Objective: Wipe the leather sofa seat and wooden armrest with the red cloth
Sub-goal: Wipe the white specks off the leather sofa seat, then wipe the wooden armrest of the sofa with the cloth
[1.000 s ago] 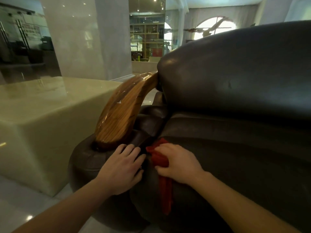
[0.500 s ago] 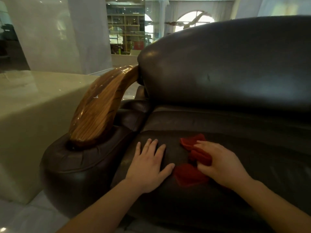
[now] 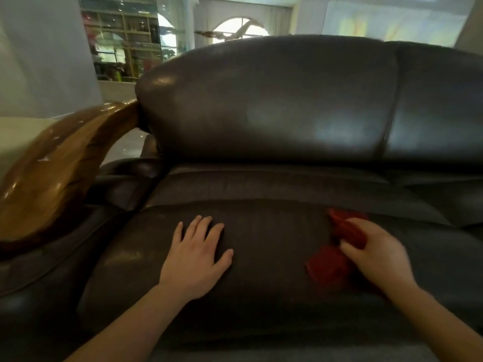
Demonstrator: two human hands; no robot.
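Note:
The dark brown leather sofa seat (image 3: 271, 239) fills the lower half of the head view. My right hand (image 3: 376, 254) presses the crumpled red cloth (image 3: 329, 265) onto the seat at the right, fingers closed over it. Flat on the seat to the left of it lies my left hand (image 3: 196, 259), fingers spread, holding nothing. The glossy curved wooden armrest (image 3: 57, 163) rises at the far left, apart from both hands.
The padded leather backrest (image 3: 274, 100) stands behind the seat, with a second cushion (image 3: 439, 105) to its right. A pale stone block (image 3: 15, 137) sits beyond the armrest. Shelves and an arched window are far behind.
My right hand has dragged the red cloth rightward across the seat, away from the armrest. My left hand moved from the armrest base onto the seat. The view has shifted right.

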